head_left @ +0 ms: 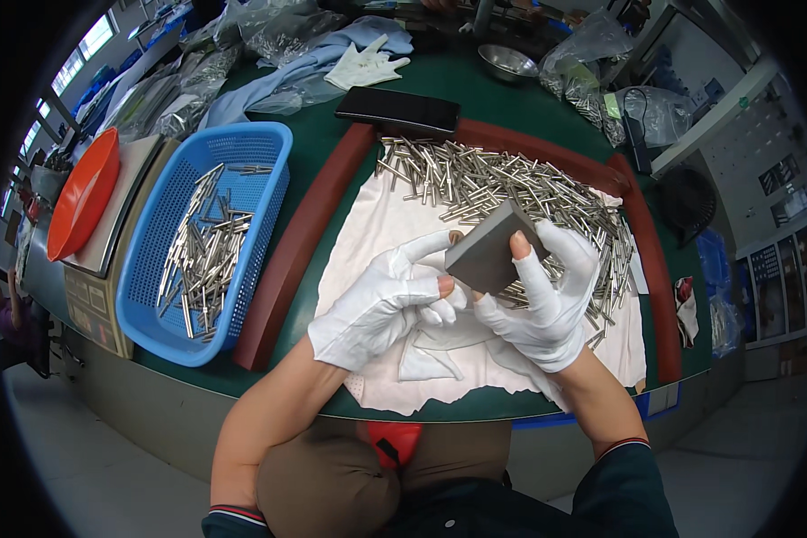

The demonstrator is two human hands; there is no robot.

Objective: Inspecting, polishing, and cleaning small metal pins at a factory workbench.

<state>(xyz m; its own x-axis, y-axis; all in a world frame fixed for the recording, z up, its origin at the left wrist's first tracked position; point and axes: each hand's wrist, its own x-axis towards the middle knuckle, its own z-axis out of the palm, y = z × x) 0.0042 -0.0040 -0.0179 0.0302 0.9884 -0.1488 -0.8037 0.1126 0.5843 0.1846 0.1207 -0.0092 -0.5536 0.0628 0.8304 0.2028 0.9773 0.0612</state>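
Note:
A dark grey rectangular block is held tilted above the cloth, between my two hands. My right hand grips it, one bare fingertip pressing on its face and the thumb at its lower edge. The left corner of the block lies between the index finger and thumb of my left hand, whose other fingers curl in. Both hands wear white gloves with some fingertips cut off. Beyond them a heap of thin metal pins spreads over the pale pink cloth. A crumpled white cloth rests beneath my hands.
Dark red wooden bars frame the cloth on three sides. At left stands a blue plastic basket with more pins, beside an orange-red tray. Behind are a black phone-like slab, a white glove and a metal bowl.

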